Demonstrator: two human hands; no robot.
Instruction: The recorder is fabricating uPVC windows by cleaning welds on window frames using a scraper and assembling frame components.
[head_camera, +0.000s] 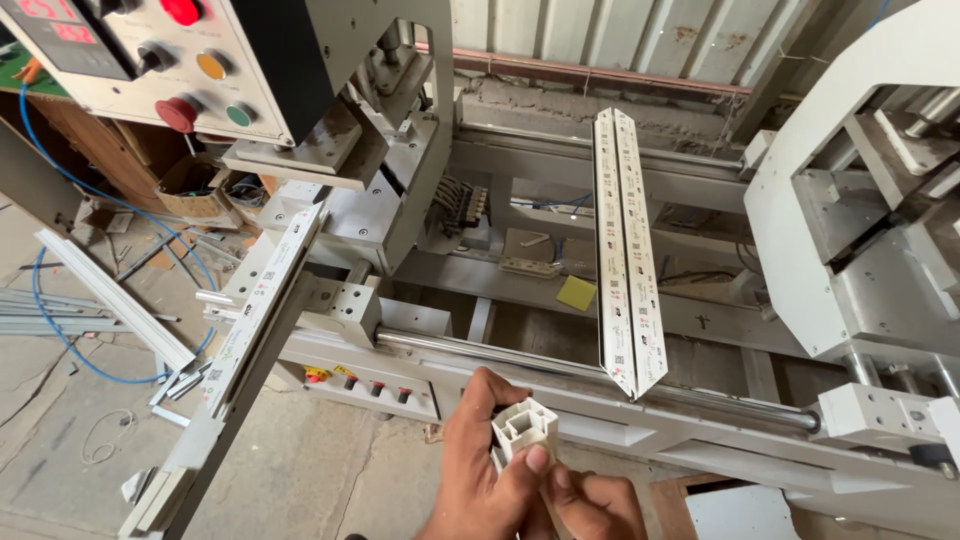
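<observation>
My left hand (478, 465) grips the end of a short white hollow plastic profile (525, 428) at the bottom centre, thumb pressed on its front face. My right hand (597, 505) sits just below and to the right, its fingers touching the lower part of the same piece. The profile's open chambered end points up at the camera. Both hands are in front of the grey machine's steel guide rod (520, 356).
A long white profile with a mitred tip (628, 250) leans upright just behind the hands. Another long profile (262, 295) lies on the left machine head under a control panel (150, 60). A white machine head (850, 210) stands on the right. Offcuts and a blue hose (60, 330) litter the floor at left.
</observation>
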